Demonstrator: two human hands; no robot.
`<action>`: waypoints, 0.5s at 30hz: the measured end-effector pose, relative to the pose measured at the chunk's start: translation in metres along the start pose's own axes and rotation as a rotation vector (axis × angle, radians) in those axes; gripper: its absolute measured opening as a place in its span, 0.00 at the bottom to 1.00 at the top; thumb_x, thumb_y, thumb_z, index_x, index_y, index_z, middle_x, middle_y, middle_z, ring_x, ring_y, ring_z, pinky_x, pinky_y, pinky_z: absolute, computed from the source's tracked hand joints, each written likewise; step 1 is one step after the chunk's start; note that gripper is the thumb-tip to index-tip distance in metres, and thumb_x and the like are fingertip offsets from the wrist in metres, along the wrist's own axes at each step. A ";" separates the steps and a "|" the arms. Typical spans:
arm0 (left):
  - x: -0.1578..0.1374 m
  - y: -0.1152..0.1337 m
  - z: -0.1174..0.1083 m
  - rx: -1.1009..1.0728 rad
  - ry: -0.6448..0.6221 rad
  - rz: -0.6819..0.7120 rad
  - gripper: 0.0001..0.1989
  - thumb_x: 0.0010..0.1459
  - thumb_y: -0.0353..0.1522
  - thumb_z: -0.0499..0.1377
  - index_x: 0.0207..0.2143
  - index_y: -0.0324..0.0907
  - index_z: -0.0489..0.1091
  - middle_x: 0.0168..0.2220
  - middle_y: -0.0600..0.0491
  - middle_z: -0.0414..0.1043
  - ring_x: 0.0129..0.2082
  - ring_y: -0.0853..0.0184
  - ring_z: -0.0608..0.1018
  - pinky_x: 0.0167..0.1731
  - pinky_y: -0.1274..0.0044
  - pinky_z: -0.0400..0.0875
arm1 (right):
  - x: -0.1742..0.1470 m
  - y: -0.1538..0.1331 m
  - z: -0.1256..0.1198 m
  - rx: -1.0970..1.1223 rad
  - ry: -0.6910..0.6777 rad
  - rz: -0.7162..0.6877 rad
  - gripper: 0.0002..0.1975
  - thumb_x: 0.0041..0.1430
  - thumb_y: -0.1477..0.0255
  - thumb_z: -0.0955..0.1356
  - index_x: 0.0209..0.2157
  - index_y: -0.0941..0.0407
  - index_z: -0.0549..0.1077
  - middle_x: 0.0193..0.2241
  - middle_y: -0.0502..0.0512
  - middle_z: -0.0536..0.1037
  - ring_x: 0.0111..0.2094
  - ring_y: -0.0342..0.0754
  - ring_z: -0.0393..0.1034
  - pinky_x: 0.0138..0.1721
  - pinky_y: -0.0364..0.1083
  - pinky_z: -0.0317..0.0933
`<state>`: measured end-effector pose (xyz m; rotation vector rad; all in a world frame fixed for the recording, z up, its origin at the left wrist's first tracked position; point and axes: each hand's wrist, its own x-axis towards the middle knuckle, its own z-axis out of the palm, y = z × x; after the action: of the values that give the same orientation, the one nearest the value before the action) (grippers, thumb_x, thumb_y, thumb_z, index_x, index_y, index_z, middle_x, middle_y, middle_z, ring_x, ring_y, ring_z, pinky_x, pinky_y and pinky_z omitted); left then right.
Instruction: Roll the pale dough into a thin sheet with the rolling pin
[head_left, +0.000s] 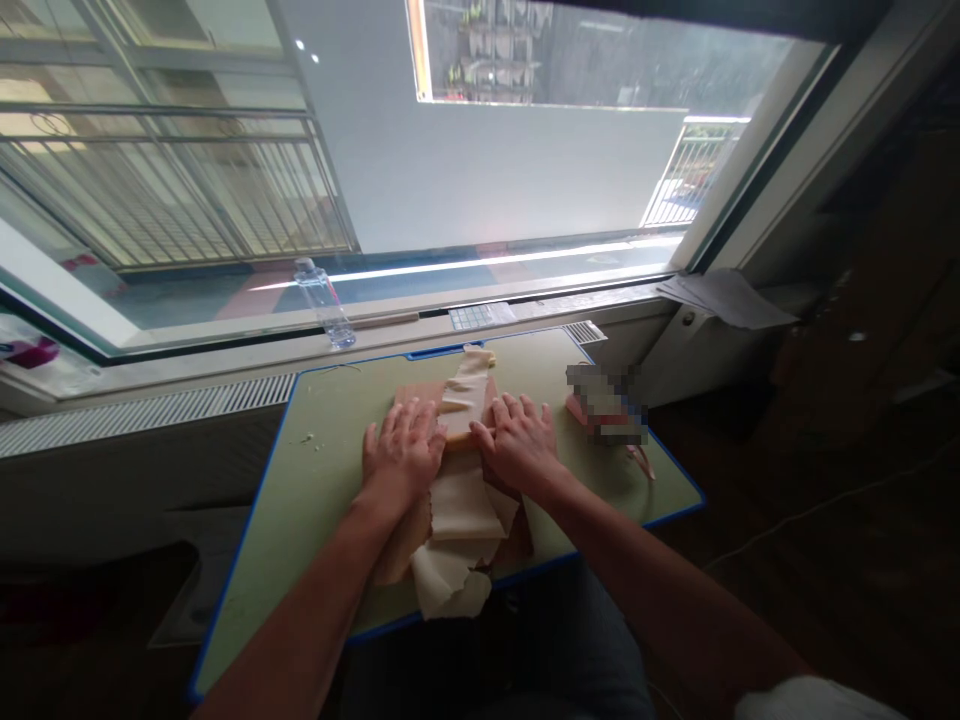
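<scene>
A long cream sheet of dough (469, 505) runs lengthwise over a wooden board (401, 555), wrinkled at its far end and with a torn, folded end hanging over the near edge. Across it, between my hands, shows a short pale-brown stretch of what looks like a rolling pin (461, 441); its ends are hidden. My left hand (405, 445) lies palm down at the left of the dough, fingers stretched forward. On the right, my right hand (519, 440) lies the same way, its thumb pointing in towards the dough. Both palms seem to rest on the pin.
The board lies on a green, blue-edged table (330, 510). A partly blurred object (611, 405) sits at the table's right side. On the window ledge stand a clear plastic bottle (326, 305) and a flat white gridded item (481, 316). Papers (727, 297) lie farther right.
</scene>
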<state>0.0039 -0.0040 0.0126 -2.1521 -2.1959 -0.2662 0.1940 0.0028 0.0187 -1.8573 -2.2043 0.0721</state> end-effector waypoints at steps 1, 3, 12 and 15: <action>-0.006 0.000 0.000 -0.002 0.006 0.005 0.30 0.74 0.46 0.44 0.73 0.52 0.64 0.76 0.48 0.59 0.75 0.54 0.62 0.71 0.52 0.57 | -0.005 0.000 0.000 -0.002 -0.003 -0.007 0.35 0.77 0.49 0.55 0.69 0.57 0.69 0.71 0.66 0.68 0.72 0.67 0.55 0.70 0.69 0.45; -0.014 0.000 0.001 -0.006 0.013 0.015 0.30 0.74 0.46 0.43 0.73 0.52 0.64 0.76 0.49 0.58 0.75 0.54 0.62 0.71 0.53 0.57 | -0.011 0.001 -0.001 -0.005 -0.003 -0.016 0.35 0.77 0.49 0.55 0.70 0.58 0.68 0.71 0.67 0.67 0.72 0.66 0.55 0.71 0.68 0.44; 0.018 0.000 0.000 0.006 -0.003 -0.005 0.30 0.73 0.46 0.46 0.71 0.50 0.67 0.75 0.46 0.61 0.74 0.52 0.63 0.71 0.54 0.57 | 0.017 0.003 0.006 -0.007 0.045 -0.018 0.36 0.77 0.48 0.55 0.72 0.57 0.65 0.71 0.65 0.67 0.71 0.65 0.57 0.71 0.67 0.44; 0.041 -0.004 0.002 -0.013 -0.011 0.003 0.31 0.73 0.47 0.46 0.72 0.47 0.66 0.75 0.44 0.61 0.73 0.51 0.63 0.71 0.54 0.57 | 0.039 0.004 0.009 0.003 0.032 0.001 0.37 0.76 0.47 0.56 0.72 0.56 0.65 0.72 0.64 0.66 0.71 0.65 0.56 0.71 0.67 0.44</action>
<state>-0.0013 0.0364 0.0173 -2.1691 -2.2023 -0.2690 0.1903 0.0429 0.0153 -1.8445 -2.1811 0.0460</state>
